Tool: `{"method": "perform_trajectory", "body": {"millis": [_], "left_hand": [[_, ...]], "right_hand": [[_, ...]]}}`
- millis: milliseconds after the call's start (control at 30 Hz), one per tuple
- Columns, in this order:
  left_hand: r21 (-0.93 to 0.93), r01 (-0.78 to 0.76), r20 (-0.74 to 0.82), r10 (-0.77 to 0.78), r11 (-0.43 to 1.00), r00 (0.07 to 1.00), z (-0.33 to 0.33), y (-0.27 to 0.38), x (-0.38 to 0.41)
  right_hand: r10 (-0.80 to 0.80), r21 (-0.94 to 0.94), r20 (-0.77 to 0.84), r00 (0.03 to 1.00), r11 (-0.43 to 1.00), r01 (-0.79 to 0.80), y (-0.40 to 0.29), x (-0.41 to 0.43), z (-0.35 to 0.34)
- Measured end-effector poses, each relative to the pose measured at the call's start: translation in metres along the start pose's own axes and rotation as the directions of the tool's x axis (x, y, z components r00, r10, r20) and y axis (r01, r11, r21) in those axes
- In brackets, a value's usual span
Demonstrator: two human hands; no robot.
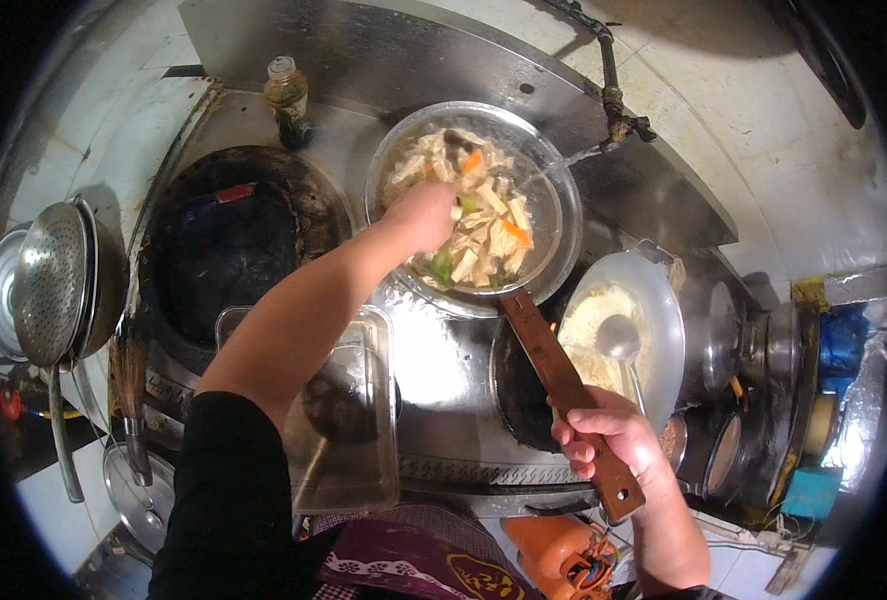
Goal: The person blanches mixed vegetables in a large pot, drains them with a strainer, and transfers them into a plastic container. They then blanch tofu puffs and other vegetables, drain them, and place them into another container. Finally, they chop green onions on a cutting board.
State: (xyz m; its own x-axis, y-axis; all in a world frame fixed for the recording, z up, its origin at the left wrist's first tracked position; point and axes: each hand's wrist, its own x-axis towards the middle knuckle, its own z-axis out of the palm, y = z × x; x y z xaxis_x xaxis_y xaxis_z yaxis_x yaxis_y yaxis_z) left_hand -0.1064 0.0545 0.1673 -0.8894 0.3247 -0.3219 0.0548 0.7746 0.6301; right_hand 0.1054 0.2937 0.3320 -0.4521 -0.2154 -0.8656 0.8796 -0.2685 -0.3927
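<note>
A round metal pan (567,225) stands on the steel stove top, filled with water, pale strips that look like tofu skin (481,259), orange carrot slices (517,232) and green pieces (441,264). My left hand (427,214) reaches into it from the left, knuckles up. Its fingertips are hidden among the strips, so whether they pinch any is unclear. At the lower right, my right hand (612,431) is wrapped around a long wooden handle (556,367) that meets the pan's near rim. From a wall tap (623,131), a thin stream of water runs into the pan.
Right of the pan sits a wok (665,337) with pale food and a metal ladle (617,337). A clear plastic container (346,480) lies under my left forearm. A blackened burner (218,247) and bottle (287,97) are at left. Perforated strainers (52,285) hang beyond.
</note>
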Motion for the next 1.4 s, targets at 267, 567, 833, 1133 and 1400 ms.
{"method": "perform_trajectory", "body": {"millis": [267, 567, 833, 1133, 1400], "left_hand": [[-0.537, -0.225, -0.286, 0.075, 0.813, 0.955, -0.035, -0.009, 0.021], [-0.046, -0.156, -0.571, 0.102, 0.987, 0.814, -0.025, -0.074, 0.025], [0.337, -0.050, -0.472, 0.215, 0.940, 0.855, -0.014, -0.052, 0.019], [0.201, -0.163, -0.179, 0.200, 0.966, 0.963, -0.008, -0.020, 0.022], [0.016, -0.387, -0.510, 0.340, 0.922, 0.790, -0.034, -0.026, 0.023]], "right_hand": [[-0.127, 0.047, -0.050, 0.991, 0.991, 0.129, 0.029, -0.002, 0.016], [-0.071, -0.191, -0.274, 0.959, 0.981, 0.018, -0.004, -0.049, 0.010], [0.012, -0.049, -0.093, 0.996, 0.999, -0.017, -0.029, -0.005, 0.007], [-0.181, 0.021, -0.017, 0.983, 0.983, 0.181, 0.050, 0.016, 0.008], [-0.172, 0.122, 0.041, 0.984, 0.979, 0.166, 0.058, 0.006, 0.008]]}}
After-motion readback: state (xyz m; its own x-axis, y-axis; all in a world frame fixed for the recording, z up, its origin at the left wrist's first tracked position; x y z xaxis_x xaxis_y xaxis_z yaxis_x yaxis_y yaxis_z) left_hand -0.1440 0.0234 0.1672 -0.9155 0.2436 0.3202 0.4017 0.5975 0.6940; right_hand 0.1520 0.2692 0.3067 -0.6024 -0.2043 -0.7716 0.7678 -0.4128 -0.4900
